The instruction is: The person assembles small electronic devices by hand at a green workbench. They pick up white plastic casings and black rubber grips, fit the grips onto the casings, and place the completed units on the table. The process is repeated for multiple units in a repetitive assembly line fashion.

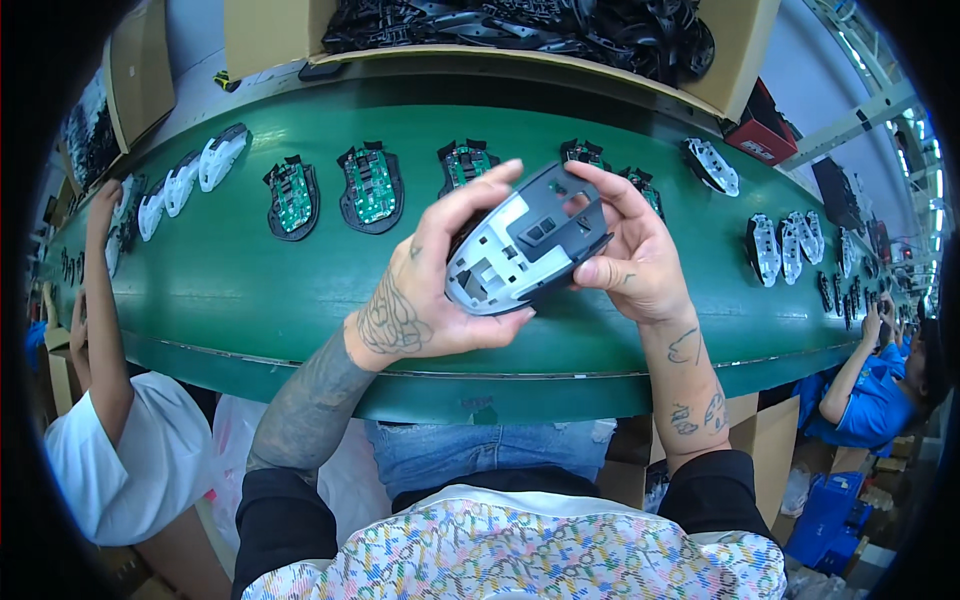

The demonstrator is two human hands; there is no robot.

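Observation:
Between my two hands, above the green work surface (380,290), is a computer mouse shell (530,240), white and silver toward the palm end and dark grey toward the front. My left hand (430,265) wraps its left side, thumb along the near end and fingers over the far edge. The right hand (635,245) grips the dark front part, thumb on the near side and fingers behind. Beyond my hands lie mouse bases with green circuit boards (293,198), (371,187); another base (465,163) is partly hidden by my left hand.
White mouse shells (222,157) stand at the left, more half-assembled mice (763,248) at the right. An open cardboard box (270,40) of black parts sits at the back. A red box (760,130) is beside it. People work at both sides, one in a white shirt (140,460).

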